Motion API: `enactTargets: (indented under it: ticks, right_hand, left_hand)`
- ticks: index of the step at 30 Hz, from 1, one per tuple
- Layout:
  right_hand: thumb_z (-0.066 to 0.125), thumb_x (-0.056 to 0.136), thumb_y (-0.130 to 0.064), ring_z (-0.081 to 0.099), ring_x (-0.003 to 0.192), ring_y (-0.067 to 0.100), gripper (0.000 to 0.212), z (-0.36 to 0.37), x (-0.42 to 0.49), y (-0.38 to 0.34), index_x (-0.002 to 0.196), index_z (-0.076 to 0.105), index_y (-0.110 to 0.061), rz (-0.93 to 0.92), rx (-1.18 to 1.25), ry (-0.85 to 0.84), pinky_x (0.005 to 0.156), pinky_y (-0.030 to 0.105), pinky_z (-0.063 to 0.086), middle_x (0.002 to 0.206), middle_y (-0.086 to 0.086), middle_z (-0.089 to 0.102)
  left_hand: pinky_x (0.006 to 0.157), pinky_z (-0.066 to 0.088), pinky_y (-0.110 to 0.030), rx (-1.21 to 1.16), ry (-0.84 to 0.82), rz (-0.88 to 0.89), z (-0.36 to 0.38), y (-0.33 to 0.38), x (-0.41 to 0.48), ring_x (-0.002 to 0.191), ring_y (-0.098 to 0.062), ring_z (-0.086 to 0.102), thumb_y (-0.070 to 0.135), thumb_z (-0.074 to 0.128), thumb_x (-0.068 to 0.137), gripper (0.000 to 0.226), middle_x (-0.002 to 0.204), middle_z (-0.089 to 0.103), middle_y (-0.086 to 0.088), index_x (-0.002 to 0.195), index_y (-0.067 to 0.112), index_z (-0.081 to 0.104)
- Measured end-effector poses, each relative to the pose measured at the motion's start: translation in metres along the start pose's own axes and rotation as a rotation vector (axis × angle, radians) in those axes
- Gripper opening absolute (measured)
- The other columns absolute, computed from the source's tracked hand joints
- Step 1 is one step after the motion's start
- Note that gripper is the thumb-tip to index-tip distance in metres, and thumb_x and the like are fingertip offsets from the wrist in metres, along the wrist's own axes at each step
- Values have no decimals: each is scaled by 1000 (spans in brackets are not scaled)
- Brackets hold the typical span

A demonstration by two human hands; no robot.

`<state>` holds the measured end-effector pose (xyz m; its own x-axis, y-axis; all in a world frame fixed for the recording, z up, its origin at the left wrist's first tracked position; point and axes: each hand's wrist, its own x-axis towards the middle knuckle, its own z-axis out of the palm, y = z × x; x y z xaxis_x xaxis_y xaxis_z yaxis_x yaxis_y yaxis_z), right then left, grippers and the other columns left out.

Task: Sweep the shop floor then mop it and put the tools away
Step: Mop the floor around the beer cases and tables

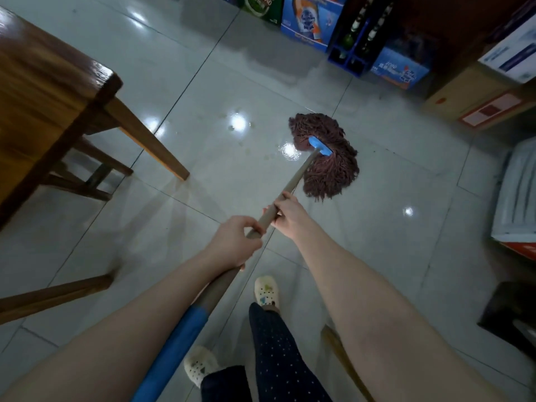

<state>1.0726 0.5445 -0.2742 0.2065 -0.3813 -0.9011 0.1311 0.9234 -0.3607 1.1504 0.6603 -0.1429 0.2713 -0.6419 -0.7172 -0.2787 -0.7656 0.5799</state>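
Observation:
A mop with a reddish-brown string head (pixel 327 166) and a blue clamp (pixel 320 146) lies spread on the pale tiled floor (pixel 377 256) ahead of me. Its grey handle (pixel 295 178) runs back toward me and ends in a blue grip (pixel 177 343). My right hand (pixel 288 214) is closed around the handle further down, nearer the mop head. My left hand (pixel 235 242) grips the handle just behind it, higher up the shaft. The tiles around the mop head shine wet.
A wooden table (pixel 43 91) with slanted legs stands at the left, a stool beneath it. Blue drink cartons (pixel 311 21), a bottle crate (pixel 353 50) and cardboard boxes (pixel 478 97) line the far and right edges. A white appliance (pixel 516 195) sits at right. My feet in pale clogs (pixel 266 290) stand below.

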Motion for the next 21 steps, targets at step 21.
enactTargets:
  ticks: [21]
  right_hand:
    - [35, 91, 16, 46, 92, 33, 26, -32, -25, 15, 78, 44, -5, -110, -250, -9, 63, 36, 50, 81, 14, 43]
  left_hand:
    - [33, 38, -17, -169, 45, -7, 43, -21, -27, 30, -7, 49, 10, 58, 85, 29, 69, 61, -7, 112, 18, 63]
